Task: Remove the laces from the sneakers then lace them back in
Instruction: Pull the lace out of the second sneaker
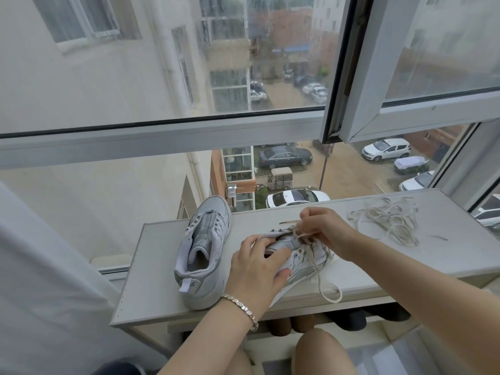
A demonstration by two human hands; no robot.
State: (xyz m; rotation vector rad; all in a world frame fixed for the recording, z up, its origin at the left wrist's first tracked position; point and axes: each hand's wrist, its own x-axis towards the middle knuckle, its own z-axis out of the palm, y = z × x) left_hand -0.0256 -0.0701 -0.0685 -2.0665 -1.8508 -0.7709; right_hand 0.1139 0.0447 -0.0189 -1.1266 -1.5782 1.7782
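Pinching lace [302, 235], seemingly, right grip [323, 230] atop sneaker [303, 266].

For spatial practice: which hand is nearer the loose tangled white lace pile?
Right. The right hand sits left of the tangled white lace pile; the left hand grips the white sneaker farther left.

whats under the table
Shoes on a lower shelf: brown shoes and dark ones. Only their near ends show; the table top hides the rest.
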